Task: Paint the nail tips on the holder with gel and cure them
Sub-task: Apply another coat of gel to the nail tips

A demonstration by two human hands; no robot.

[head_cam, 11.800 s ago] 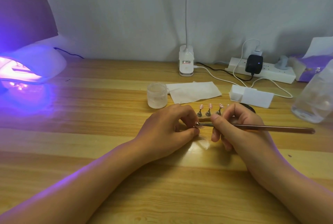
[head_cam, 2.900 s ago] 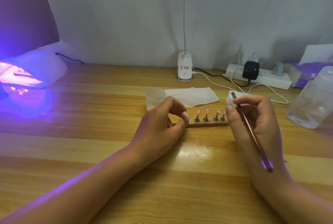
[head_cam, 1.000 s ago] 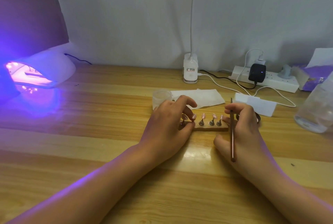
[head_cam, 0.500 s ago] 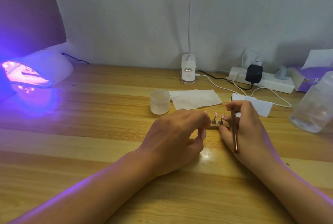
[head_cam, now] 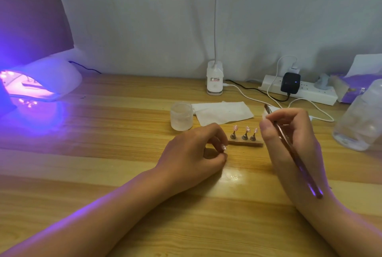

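A small wooden holder (head_cam: 246, 143) lies mid-table with three pink nail tips (head_cam: 246, 129) standing on metal pegs. My left hand (head_cam: 192, 153) rests on the table at the holder's left end and hides that end. Its thumb and forefinger pinch what looks like a pink nail tip (head_cam: 223, 147). My right hand (head_cam: 289, 132) hovers just right of the holder and grips a thin metallic brush (head_cam: 293, 151), bristle end pointing up and away. The UV lamp (head_cam: 43, 81) glows purple at the far left.
A frosted jar (head_cam: 181, 116) and a white wipe (head_cam: 223, 112) lie behind the holder. A clip lamp base (head_cam: 215, 81), a power strip (head_cam: 299, 91) with cables, a purple tissue box (head_cam: 347, 89) and a clear bottle (head_cam: 359, 120) line the back and right.
My left hand has drawn back from the holder toward me, with the pink tip between its fingers. My right hand has lifted and tilted the brush, tip up.
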